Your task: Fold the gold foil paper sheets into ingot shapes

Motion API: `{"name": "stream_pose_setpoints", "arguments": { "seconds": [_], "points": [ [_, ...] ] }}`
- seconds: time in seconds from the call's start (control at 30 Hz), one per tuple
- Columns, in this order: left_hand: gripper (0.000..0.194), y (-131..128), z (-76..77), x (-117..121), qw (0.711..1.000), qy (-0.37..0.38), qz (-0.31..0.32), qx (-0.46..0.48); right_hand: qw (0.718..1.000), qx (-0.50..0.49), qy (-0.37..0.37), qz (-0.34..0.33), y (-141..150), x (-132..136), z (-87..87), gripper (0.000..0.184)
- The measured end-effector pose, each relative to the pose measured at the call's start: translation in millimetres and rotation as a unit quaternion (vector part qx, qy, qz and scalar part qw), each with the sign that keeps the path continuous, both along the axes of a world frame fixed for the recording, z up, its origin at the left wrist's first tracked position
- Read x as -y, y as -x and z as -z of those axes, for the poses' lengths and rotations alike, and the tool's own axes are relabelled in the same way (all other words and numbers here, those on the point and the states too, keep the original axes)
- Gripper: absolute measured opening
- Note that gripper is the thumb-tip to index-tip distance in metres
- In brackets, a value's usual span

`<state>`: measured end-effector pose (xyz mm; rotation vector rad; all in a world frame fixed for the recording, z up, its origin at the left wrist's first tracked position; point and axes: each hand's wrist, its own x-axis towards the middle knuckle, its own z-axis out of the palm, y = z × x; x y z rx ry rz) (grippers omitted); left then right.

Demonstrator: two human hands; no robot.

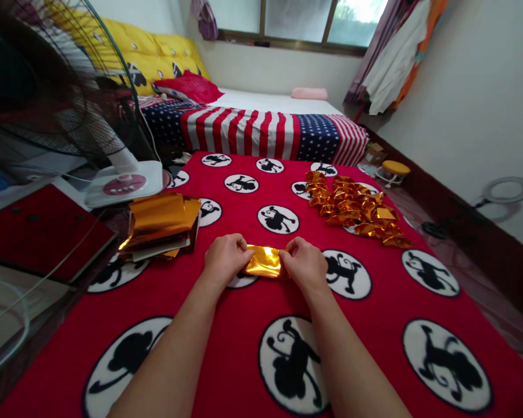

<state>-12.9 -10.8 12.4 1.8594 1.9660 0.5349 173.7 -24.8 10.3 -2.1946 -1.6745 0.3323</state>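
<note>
Between my two hands lies a small folded piece of shiny gold foil paper [265, 262], low over the red cloth. My left hand [226, 259] pinches its left end between thumb and fingers. At the opposite end, my right hand [304, 262] grips the foil paper the same way. To the left sits a stack of gold foil sheets [159, 223], its edges uneven. Rows of folded gold foil pieces [353, 206] rest on the cloth at the right, beyond my right hand.
A red cloth with monkey prints [353, 337] covers the table. At the left stands an electric fan [126, 183], close to the foil stack. Behind the table is a bed with a striped and starred cover [253, 130]. A yellow stool [396, 168] stands at the right.
</note>
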Motion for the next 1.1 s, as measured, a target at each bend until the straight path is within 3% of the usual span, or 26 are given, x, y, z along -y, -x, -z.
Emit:
{"name": "stream_pose_setpoints", "arguments": {
  "seconds": [0.13, 0.2, 0.6, 1.1],
  "points": [
    [0.016, -7.1, 4.1, 1.5, 0.994, -0.063, 0.079, 0.034, 0.998, 0.014, -0.041, -0.04, 3.7, 1.5, 1.6, 0.015],
    [0.02, -12.3, 4.8, 3.3, 0.993, -0.071, 0.088, 0.021, 0.996, 0.008, -0.054, -0.065, 7.4, 2.7, 1.4, 0.01],
    [0.026, -32.1, 1.4, 8.2, 0.998, -0.046, -0.016, -0.049, 1.0, 0.003, 0.01, -0.01, 21.4, -5.8, -1.3, 0.024],
    [0.015, -23.4, 4.9, 2.2, 0.997, -0.026, -0.059, -0.033, 0.999, -0.035, 0.004, 0.006, 8.1, -10.1, 2.3, 0.01]
  ]
}}
